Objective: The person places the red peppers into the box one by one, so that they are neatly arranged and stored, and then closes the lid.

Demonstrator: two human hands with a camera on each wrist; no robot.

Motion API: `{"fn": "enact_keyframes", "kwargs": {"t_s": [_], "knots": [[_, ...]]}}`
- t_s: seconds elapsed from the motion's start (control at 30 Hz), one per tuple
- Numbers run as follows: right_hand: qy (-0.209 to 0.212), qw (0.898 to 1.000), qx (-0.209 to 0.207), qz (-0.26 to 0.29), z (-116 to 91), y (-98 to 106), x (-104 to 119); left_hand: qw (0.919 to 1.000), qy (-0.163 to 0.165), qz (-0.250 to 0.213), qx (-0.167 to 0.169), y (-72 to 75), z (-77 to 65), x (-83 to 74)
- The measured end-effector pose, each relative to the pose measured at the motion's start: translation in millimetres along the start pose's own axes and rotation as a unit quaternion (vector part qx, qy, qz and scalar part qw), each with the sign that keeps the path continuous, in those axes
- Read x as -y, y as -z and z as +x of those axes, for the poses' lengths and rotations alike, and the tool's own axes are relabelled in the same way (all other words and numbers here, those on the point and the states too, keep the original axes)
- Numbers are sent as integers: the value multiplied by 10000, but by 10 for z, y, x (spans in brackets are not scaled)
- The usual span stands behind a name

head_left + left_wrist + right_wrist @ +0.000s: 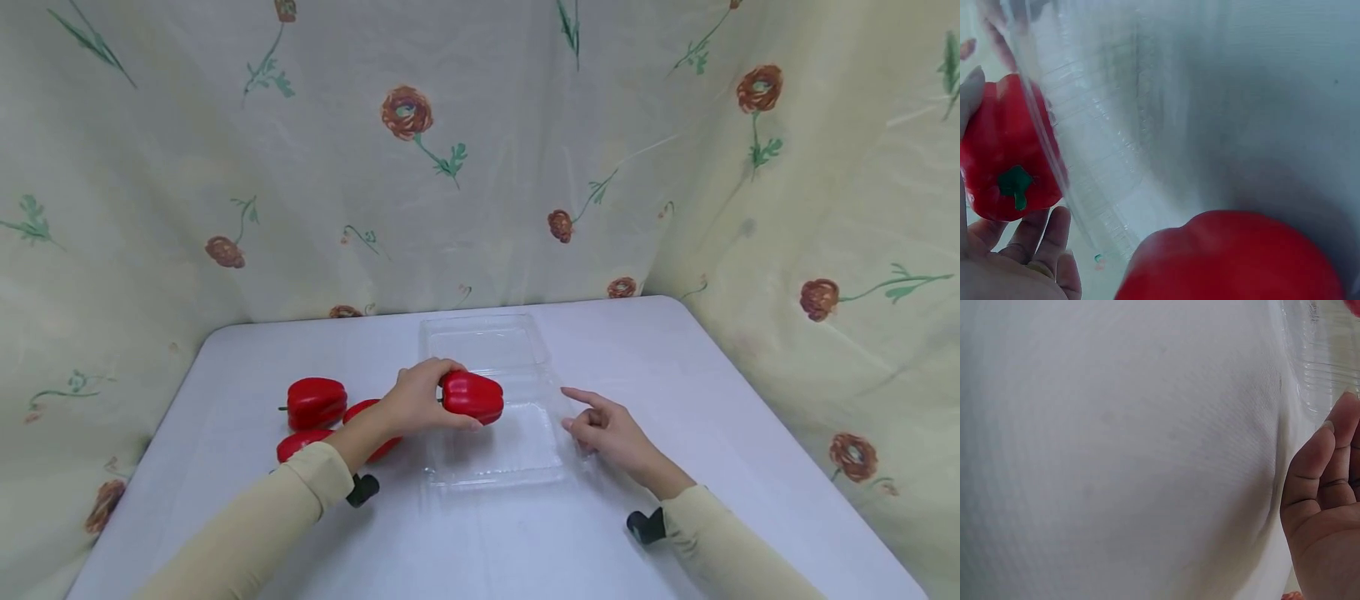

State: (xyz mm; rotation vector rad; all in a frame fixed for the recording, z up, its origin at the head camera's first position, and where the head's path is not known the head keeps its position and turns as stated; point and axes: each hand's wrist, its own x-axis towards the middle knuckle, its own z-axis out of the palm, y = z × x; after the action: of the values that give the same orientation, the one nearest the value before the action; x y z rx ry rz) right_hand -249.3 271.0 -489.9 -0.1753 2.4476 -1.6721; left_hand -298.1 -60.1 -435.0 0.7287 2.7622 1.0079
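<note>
A red bell pepper (472, 397) with a green stem is held in my left hand (422, 397), thumb on the near side and fingers round the far side. It hangs over the near half of a clear plastic clamshell container (495, 479), whose lid (480, 323) lies folded back. In the left wrist view the pepper (1007, 144) shows its stem end, with the container's wall partly before it. My right hand (618, 437) hovers by the container's right edge, index finger extended and the others loosely bent. Whether it touches the edge, I cannot tell.
Left of the container on the white table (510, 550) lie more red bell peppers: one at the back (317, 402), one in front (300, 442), and one (386, 448) partly behind my left wrist. A flowered curtain (495, 208) surrounds the table's back and sides.
</note>
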Motion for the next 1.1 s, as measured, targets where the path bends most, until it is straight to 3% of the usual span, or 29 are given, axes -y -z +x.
{"fn": "enact_keyframes", "kwargs": {"t_s": [0.6, 0.97, 1.1], "knots": [[109, 9998, 40, 148, -10, -11, 1, 9976, 3, 674, -167, -205, -46, 99], [97, 9997, 78, 197, -28, -14, 10, 9840, 42, 1668, -624, -247, -70, 159], [100, 9998, 101, 163, -24, -12, -1, 9828, 159, 1761, -542, -252, -62, 159]]}}
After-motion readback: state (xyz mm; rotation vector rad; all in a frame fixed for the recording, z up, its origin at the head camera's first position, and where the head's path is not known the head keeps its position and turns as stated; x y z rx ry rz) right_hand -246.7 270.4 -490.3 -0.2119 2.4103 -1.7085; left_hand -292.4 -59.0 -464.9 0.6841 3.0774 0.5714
